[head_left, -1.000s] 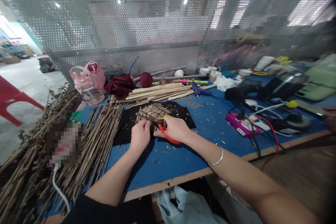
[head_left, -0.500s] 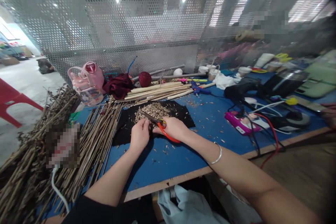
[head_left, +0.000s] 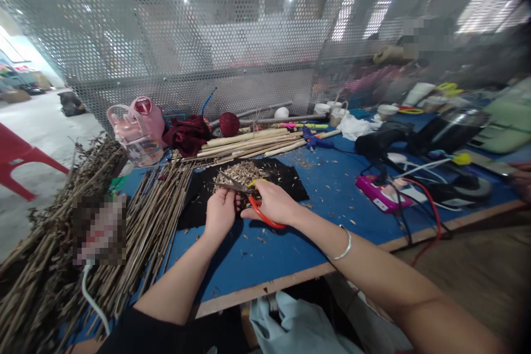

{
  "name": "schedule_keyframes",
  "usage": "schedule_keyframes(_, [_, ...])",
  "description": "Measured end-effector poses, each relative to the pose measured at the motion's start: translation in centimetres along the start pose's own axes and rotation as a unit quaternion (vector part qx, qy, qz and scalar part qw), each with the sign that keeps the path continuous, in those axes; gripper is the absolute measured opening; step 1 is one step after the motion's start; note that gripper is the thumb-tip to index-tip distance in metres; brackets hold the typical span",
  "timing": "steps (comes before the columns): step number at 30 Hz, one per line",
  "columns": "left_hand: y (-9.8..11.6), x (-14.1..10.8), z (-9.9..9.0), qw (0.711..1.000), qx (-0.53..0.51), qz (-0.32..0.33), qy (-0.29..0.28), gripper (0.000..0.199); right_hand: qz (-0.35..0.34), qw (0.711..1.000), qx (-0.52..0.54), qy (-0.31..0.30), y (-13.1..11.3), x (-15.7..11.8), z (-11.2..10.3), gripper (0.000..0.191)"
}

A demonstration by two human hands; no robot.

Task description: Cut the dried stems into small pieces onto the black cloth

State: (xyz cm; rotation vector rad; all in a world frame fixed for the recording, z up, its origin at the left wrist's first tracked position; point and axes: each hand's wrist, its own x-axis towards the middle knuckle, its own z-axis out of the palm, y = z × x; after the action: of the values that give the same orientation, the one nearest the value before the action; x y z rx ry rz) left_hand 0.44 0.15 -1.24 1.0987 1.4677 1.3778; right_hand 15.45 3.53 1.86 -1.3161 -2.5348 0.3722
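Observation:
Scissors with red-orange and yellow handles are in my right hand, their blades parted and pointing left over the pile. My left hand is closed just below the blades, its fingertips pinched together; whatever sits in the pinch is too small to name. Under both hands lies a black cloth on the blue tabletop. Heaped on the cloth is a pile of short, pale brown cut plant bits, with loose pieces scattered around it.
Long dry stems lie to the left. Peeled sticks, a dark red cloth and a pink-lidded bottle stand behind. A blue glue gun and a magenta power strip with cables are on the right.
The scissor blades have opened wider, and my right hand's fingers have spread with the handles. My left hand has shifted only slightly, staying beside the blades.

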Motion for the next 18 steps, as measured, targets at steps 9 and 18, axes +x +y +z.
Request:
schedule_keyframes(9, [0.4,-0.4,-0.2,0.995,0.094,0.044,0.013,0.027,0.025,0.999,-0.021,-0.016,0.2,-0.2,0.9,0.06])
schedule_keyframes(18, [0.3,-0.1,-0.6,0.987,0.155,0.048,0.01,0.03,0.058,0.997,-0.02,-0.048,0.4,0.0,1.1,0.065])
